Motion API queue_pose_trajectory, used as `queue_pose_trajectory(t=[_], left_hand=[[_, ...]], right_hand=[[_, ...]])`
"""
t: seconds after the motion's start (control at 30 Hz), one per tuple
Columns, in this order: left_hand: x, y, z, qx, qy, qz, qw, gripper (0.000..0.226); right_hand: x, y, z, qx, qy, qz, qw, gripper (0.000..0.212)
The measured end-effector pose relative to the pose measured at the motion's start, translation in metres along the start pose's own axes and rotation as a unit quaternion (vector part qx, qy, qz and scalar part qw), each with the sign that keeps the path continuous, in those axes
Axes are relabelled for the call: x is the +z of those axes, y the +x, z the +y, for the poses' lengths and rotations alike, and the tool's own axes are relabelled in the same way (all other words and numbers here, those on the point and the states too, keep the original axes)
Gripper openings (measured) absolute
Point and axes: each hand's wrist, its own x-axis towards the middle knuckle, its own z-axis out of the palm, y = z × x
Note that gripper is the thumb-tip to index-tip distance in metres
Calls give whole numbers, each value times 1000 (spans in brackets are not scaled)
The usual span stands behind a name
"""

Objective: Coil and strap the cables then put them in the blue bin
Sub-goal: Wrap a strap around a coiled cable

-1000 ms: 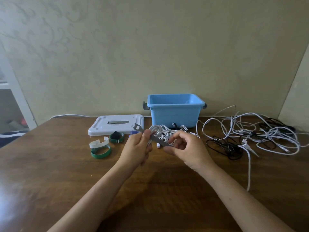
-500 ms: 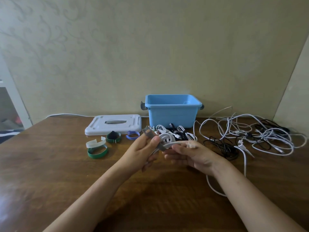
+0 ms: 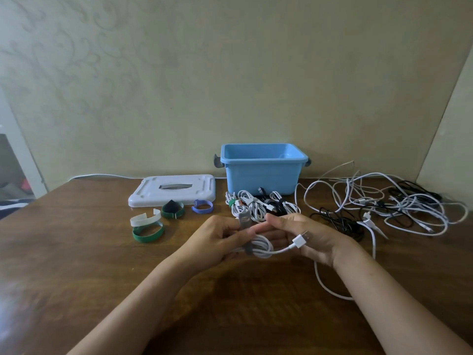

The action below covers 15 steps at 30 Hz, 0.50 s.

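Holding a coiled white cable [image 3: 259, 245] above the wooden counter [image 3: 76, 252], the left hand [image 3: 217, 242] and the right hand [image 3: 304, 237] meet at the centre of the view. The left hand pinches a grey strap [image 3: 244, 221] that wraps the coil, its thumb and fingers closed on the strap's upright end; the right hand lies palm-up under the coil, fingers loosely curled, with the cable's white USB plug [image 3: 299, 240] resting across the palm. How much of the strap passes behind the coil is hidden by the fingers. A loose length of white cable runs down behind the right wrist and loops onto the counter (its far end is cut off by the forearm).

The blue bin [image 3: 263, 170] stands open at the back of the counter against the wall; its floor is not visible from this angle, so its contents cannot be told. Just in front of it lies a cluster of strapped cable bundles [image 3: 258, 204], white and black, partly hidden behind the fingers. To the right spreads a tangle of loose cables [image 3: 399, 203], individual cables hard to separate. To the left of the bin lies a white lid [image 3: 174, 189], and near it spare straps: a white one [image 3: 144, 217], two green ones [image 3: 148, 233] [image 3: 172, 210] and a purple one [image 3: 202, 206].
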Motion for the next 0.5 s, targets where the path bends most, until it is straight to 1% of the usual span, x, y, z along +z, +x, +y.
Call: queue_pose_trajectory(t=[0.13,0.2,0.27,0.4,0.5], left_hand=[[0,0,1,7,27,16,999,38],[1,0,0,3,45,8,999,33],[2,1,0,3,75,1,997,27],[3,3,2,-5,114,16,993,26],[1,4,0,-11,132,41,990,32]], right_hand=[[3,-2,-2,-13,-44,4,999,45],[5,-3,-4,-24,-79,6,997,43],[6,-3,-4,-35,-113,11,993,37],[9,0,-3,-67,-197,56,977,26],[15,7,2,-117,-212,106,964,18]])
